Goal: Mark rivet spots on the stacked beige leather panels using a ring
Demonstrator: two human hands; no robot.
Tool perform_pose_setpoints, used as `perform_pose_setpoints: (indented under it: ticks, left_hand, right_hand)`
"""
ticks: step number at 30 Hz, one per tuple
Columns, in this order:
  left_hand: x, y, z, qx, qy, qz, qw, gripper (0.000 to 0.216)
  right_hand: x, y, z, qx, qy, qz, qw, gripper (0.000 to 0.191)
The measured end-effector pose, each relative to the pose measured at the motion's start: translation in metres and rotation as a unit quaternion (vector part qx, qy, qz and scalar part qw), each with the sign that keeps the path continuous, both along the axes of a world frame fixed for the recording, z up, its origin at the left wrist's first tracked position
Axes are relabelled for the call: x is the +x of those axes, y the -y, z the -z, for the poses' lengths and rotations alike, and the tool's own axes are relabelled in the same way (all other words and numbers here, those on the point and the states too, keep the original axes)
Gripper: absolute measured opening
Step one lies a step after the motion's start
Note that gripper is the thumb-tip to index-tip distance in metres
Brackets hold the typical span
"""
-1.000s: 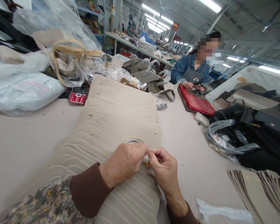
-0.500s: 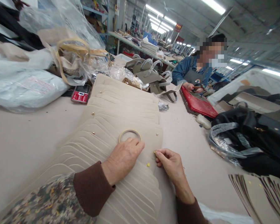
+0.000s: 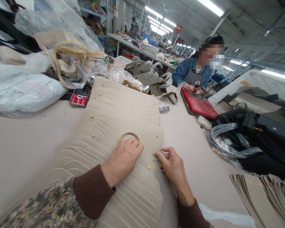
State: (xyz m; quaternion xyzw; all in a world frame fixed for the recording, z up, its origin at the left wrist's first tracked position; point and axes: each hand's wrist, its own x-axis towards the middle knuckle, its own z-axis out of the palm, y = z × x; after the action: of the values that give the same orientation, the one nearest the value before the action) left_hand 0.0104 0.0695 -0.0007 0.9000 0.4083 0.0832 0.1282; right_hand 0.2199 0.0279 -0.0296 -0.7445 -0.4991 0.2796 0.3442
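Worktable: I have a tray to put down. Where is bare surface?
One bare patch of table lies left of the fanned beige panels, nearer than the white sack and red calculator. A narrower strip runs between the panels and the black bags, nearer than the red mat. Both outer edges are crowded.

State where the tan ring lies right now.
In the head view, the tan ring lies flat on the top beige panel, at the fingertips of the left hand, left of the right hand.
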Motion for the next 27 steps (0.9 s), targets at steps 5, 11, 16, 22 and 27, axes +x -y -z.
perform_pose_setpoints:
  ticks: [5,11,16,22,27]
  left_hand:
    - [0.000,-0.002,0.002,0.007,0.000,0.001,1.000,0.018]
    - [-0.002,0.000,0.003,0.024,0.007,0.015,1.000,0.018]
    - [-0.005,0.000,-0.001,0.018,0.047,0.033,0.998,0.013]
    - [-0.005,-0.002,-0.003,-0.013,0.023,0.031,0.999,0.017]
    - [-0.004,-0.004,0.004,0.000,0.022,0.033,0.999,0.016]
  right_hand:
    - [0.005,0.008,0.000,-0.026,-0.060,-0.040,0.997,0.036]
    - [-0.008,0.002,0.000,0.018,0.108,-0.048,0.993,0.029]
    - [-0.010,0.000,0.002,0.066,0.127,-0.071,0.987,0.022]
    - [0.004,0.010,0.002,0.027,-0.081,0.018,0.996,0.035]
    - [-0.005,0.015,-0.003,0.053,0.058,-0.063,0.995,0.027]
